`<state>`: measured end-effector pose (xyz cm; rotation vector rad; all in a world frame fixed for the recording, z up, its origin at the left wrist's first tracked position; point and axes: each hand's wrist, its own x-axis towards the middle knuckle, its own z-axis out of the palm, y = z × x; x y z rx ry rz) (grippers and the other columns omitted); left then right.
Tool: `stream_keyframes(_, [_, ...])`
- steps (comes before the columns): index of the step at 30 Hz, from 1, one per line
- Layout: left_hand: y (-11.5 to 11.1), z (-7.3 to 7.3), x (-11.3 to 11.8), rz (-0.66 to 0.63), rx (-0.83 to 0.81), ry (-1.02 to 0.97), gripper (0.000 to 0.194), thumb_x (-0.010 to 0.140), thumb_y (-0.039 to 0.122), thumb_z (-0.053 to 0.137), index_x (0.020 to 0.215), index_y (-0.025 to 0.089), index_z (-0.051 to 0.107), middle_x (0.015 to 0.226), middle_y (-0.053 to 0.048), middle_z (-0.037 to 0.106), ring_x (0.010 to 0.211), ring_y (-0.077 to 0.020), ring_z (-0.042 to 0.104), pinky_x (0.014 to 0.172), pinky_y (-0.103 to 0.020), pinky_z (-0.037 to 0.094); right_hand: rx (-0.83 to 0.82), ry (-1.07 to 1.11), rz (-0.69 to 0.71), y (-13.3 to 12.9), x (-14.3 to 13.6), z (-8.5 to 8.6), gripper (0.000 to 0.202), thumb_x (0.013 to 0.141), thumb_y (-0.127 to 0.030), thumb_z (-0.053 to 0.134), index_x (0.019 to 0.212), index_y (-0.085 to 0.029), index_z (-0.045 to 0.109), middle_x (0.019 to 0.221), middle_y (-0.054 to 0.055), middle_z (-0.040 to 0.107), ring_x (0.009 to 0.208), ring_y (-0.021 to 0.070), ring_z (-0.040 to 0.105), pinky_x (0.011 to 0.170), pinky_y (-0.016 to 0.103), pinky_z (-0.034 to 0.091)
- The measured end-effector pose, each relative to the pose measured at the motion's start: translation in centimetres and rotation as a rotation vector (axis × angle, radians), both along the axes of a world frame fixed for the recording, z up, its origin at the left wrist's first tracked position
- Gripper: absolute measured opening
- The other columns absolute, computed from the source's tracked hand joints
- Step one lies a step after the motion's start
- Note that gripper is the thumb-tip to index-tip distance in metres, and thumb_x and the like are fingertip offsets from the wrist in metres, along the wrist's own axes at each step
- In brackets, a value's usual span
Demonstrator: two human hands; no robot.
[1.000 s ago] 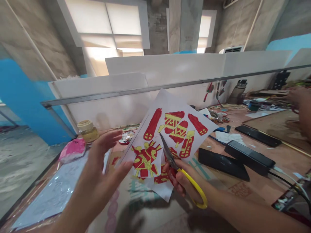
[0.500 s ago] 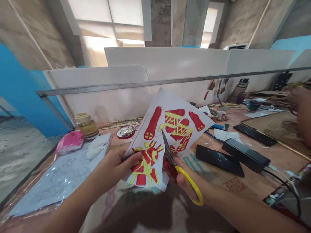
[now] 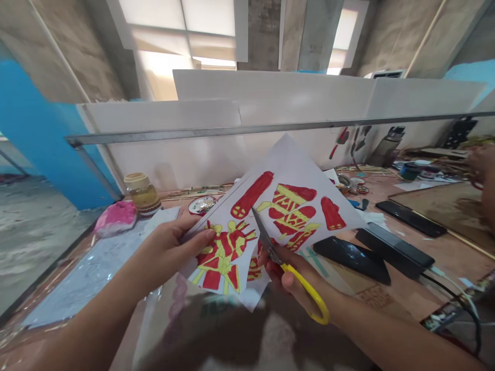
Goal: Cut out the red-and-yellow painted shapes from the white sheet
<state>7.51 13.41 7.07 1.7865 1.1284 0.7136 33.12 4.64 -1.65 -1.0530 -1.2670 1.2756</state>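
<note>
A white sheet of paper [image 3: 286, 159] with shapes painted red and yellow is held up above the table. My left hand [image 3: 185, 245] pinches its left edge, thumb on top, beside the painted figure [image 3: 222, 257] at the lower left. In my right hand [image 3: 297, 273] is a pair of scissors with yellow handles [image 3: 309, 288]. The blades [image 3: 263, 229] lie within a cut running up from the paper's lower edge, their tip close to a long red shape [image 3: 253, 193]. Part of the sheet behind the scissors is hidden by my right hand.
Left of the paper are a lidded jar [image 3: 142, 196], a pink bundle [image 3: 115, 218] and plastic-covered drawings [image 3: 85, 278]. A black phone [image 3: 351, 257], a black power brick [image 3: 394, 251] and another phone [image 3: 410, 219] lie at right. Another person's hand [image 3: 481, 159] shows at the far right edge.
The paper has turned clockwise, its top corner swinging right. The scissors' tip has moved from the small yellow shape toward the lower end of the long red one.
</note>
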Motion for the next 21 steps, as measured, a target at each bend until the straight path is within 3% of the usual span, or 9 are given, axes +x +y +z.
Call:
stream_keyframes(3, [0.5, 0.4, -0.5, 0.083, 0.0, -0.096, 0.05, 0.075, 0.062, 0.077, 0.105, 0.023, 0.072, 0.091, -0.005, 0.078, 0.077, -0.0252, 0.074, 0.057, -0.029, 0.061, -0.002, 0.072, 0.02, 0.2, -0.1, -0.5, 0.082, 0.053, -0.089, 0.072, 0.097, -0.02, 0.068, 0.083, 0.003, 0.056, 0.069, 0.0141, 0.051, 0.054, 0.022, 0.044])
stream_keyframes(6, [0.5, 0.3, -0.5, 0.084, 0.004, -0.279, 0.056, 0.076, 0.065, 0.075, 0.117, 0.027, 0.069, 0.109, -0.006, 0.077, 0.089, -0.0275, 0.075, 0.066, -0.031, 0.063, -0.049, 0.124, 0.029, 0.4, -0.1, -1.2, 0.084, 0.056, -0.089, 0.07, 0.103, -0.02, 0.064, 0.069, -0.003, 0.05, 0.051, 0.0079, 0.039, 0.041, 0.018, 0.034])
stream_keyframes(10, [-0.4, -0.4, 0.6, -0.125, 0.05, -0.444, 0.073, 0.074, 0.073, 0.07, 0.132, 0.029, 0.063, 0.143, -0.009, 0.061, 0.127, -0.037, 0.061, 0.097, -0.041, 0.059, 0.05, 0.203, 0.011, 0.7, -0.1, -1.6, 0.075, 0.069, -0.086, 0.064, 0.105, -0.021, 0.057, 0.063, -0.006, 0.044, 0.045, 0.0065, 0.034, 0.039, 0.018, 0.035])
stream_keyframes(13, [-0.9, -1.3, 1.3, -0.267, 0.087, -0.485, 0.089, 0.072, 0.076, 0.071, 0.146, 0.032, 0.049, 0.153, -0.011, 0.05, 0.135, -0.0409, 0.053, 0.101, -0.047, 0.056, 0.126, 0.279, -0.004, 1.0, -0.2, -1.7, 0.06, 0.082, -0.08, 0.056, 0.104, -0.024, 0.055, 0.067, -0.005, 0.045, 0.045, 0.0071, 0.035, 0.039, 0.02, 0.036])
stream_keyframes(17, [-1.1, -2.6, 1.9, -0.376, 0.155, -0.358, 0.099, 0.072, 0.08, 0.067, 0.153, 0.029, 0.041, 0.152, -0.015, 0.05, 0.134, -0.0417, 0.051, 0.103, -0.05, 0.052, 0.169, 0.297, -0.031, 1.0, -0.2, -1.7, 0.053, 0.088, -0.076, 0.051, 0.104, -0.026, 0.053, 0.069, -0.005, 0.045, 0.046, 0.0077, 0.036, 0.04, 0.021, 0.037])
stream_keyframes(21, [-2.0, -3.4, 3.0, -0.347, 0.262, -0.064, 0.072, 0.082, 0.07, 0.066, 0.14, 0.027, 0.058, 0.144, -0.012, 0.058, 0.142, -0.0387, 0.042, 0.122, -0.052, 0.03, 0.14, 0.23, 0.029, 0.5, -0.5, -0.9, 0.055, 0.085, -0.076, 0.057, 0.1, -0.023, 0.053, 0.067, -0.005, 0.044, 0.048, 0.007, 0.036, 0.042, 0.02, 0.038])
